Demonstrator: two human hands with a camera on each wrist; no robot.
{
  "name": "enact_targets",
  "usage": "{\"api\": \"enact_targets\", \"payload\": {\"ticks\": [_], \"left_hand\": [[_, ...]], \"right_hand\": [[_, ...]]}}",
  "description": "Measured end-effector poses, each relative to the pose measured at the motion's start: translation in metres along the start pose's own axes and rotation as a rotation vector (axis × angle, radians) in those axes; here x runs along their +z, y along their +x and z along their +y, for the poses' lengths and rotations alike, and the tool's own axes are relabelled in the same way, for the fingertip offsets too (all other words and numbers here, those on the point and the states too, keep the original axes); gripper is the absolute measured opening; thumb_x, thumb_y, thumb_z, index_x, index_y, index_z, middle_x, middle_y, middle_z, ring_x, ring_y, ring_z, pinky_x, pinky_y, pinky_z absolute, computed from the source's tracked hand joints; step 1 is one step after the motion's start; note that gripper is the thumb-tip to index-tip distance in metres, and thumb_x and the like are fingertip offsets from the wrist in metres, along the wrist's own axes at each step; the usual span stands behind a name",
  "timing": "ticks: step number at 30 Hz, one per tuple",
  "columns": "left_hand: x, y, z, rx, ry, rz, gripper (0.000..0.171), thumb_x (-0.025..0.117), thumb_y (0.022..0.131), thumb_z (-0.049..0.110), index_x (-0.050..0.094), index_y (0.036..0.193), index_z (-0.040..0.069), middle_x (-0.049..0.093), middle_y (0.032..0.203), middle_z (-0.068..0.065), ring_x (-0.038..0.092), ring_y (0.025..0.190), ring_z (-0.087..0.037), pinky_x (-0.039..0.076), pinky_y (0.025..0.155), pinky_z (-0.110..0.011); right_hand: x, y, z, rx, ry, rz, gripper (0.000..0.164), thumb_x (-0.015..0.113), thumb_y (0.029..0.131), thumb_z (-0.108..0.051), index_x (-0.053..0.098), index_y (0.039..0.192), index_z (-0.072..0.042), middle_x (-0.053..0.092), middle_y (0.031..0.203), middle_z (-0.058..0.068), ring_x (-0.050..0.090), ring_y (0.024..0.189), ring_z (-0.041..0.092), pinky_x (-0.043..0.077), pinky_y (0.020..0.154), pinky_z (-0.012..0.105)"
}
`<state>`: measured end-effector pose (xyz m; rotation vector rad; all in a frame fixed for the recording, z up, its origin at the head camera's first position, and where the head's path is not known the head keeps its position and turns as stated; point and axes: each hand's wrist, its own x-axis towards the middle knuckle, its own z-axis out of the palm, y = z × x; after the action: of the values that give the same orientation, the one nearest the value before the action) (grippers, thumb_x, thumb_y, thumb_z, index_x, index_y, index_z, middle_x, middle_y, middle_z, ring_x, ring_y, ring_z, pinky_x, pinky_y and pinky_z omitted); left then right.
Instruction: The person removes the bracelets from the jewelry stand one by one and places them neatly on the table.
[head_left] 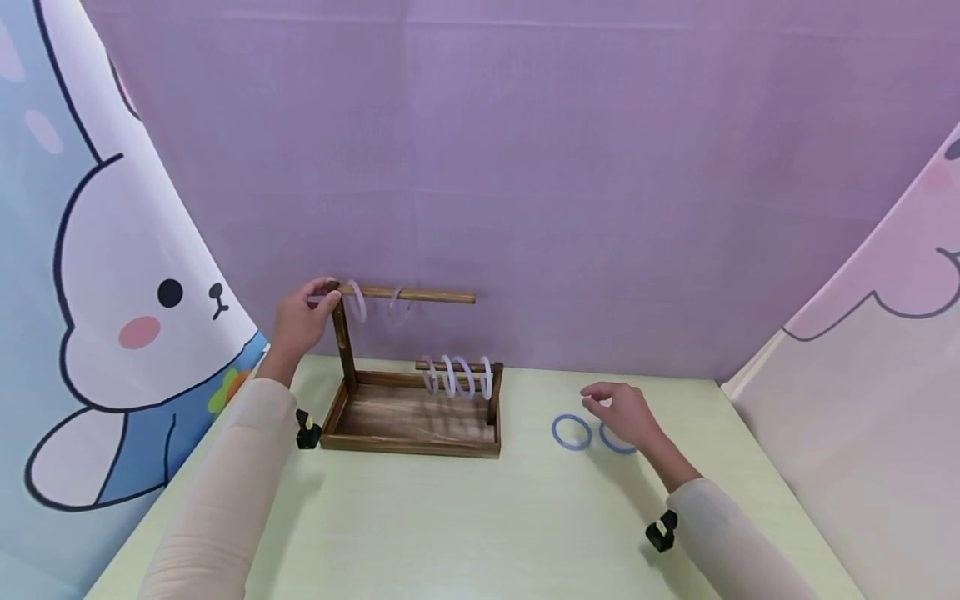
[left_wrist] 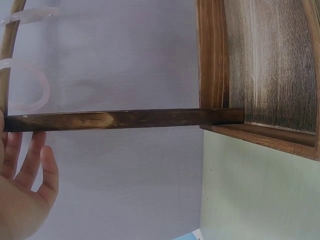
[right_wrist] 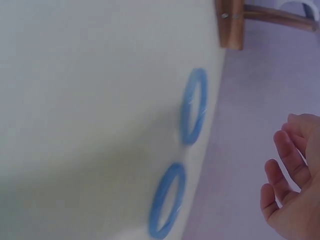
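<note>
At the top corner of a dark wooden rack (head_left: 343, 333), my left hand (head_left: 300, 321) grips the place where the upright post (left_wrist: 125, 119) meets the upper bar. Two pale translucent rings, one of them a pinkish ring (head_left: 358, 302), hang from that upper bar (head_left: 442, 296). Several whitish and lilac rings (head_left: 487, 379) hang on the shorter lower bar. My right hand (head_left: 626, 412) hovers over the table's right part, fingers loosely bent with nothing between them. Below it lie two blue rings, a left ring (head_left: 556, 435) in full sight and a right ring (head_left: 617, 447) partly covered by the hand.
The rack's tray base (head_left: 408, 448) stands on a pale green table (head_left: 450, 517) close to the purple backdrop (head_left: 562, 167). Cartoon-printed cloths, such as the left cloth (head_left: 135, 250), hang on both sides. Each wrist carries a small black device.
</note>
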<state>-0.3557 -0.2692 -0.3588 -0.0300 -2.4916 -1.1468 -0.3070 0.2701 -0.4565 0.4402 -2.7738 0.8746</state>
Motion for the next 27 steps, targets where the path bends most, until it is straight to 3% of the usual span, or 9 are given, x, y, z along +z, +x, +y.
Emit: {"api": "enact_targets", "payload": {"ticks": [7,13,16,27], "left_hand": [[-0.001,-0.001,-0.002,-0.016,-0.007,-0.016,0.053,0.047,0.107,0.044,0.052,0.147,0.009,0.057,0.141,-0.024,0.059,0.123,-0.044,0.052,0.1,-0.059],[-0.002,-0.002,-0.001,-0.033,-0.009,-0.031,0.055,0.047,0.107,0.046,0.051,0.148,0.01,0.056,0.143,-0.023,0.058,0.125,-0.043,0.051,0.101,-0.059],[-0.004,-0.002,0.002,-0.042,-0.011,-0.034,0.055,0.047,0.106,0.046,0.05,0.148,0.011,0.055,0.143,-0.023,0.057,0.125,-0.043,0.051,0.102,-0.059],[-0.003,0.0,0.0,-0.007,-0.008,-0.014,0.053,0.048,0.107,0.044,0.053,0.146,0.009,0.058,0.141,-0.024,0.06,0.123,-0.044,0.052,0.099,-0.058]], "right_hand": [[0.005,0.017,-0.033,-0.011,0.063,0.034,0.025,0.069,0.097,-0.02,0.076,0.118,-0.009,0.079,0.106,0.01,0.072,0.102,0.031,0.056,0.09,0.052],[0.012,0.034,-0.061,0.006,0.108,0.038,0.028,0.067,0.099,-0.026,0.075,0.121,-0.011,0.078,0.108,0.009,0.071,0.107,0.03,0.056,0.091,0.05],[0.015,0.043,-0.076,0.026,0.182,0.06,0.027,0.068,0.098,-0.026,0.076,0.119,-0.01,0.078,0.107,0.009,0.071,0.104,0.029,0.058,0.087,0.048],[0.028,0.065,-0.118,0.027,0.335,0.109,0.023,0.069,0.097,-0.025,0.077,0.114,-0.012,0.077,0.107,0.007,0.07,0.1,0.025,0.057,0.085,0.042]]}}
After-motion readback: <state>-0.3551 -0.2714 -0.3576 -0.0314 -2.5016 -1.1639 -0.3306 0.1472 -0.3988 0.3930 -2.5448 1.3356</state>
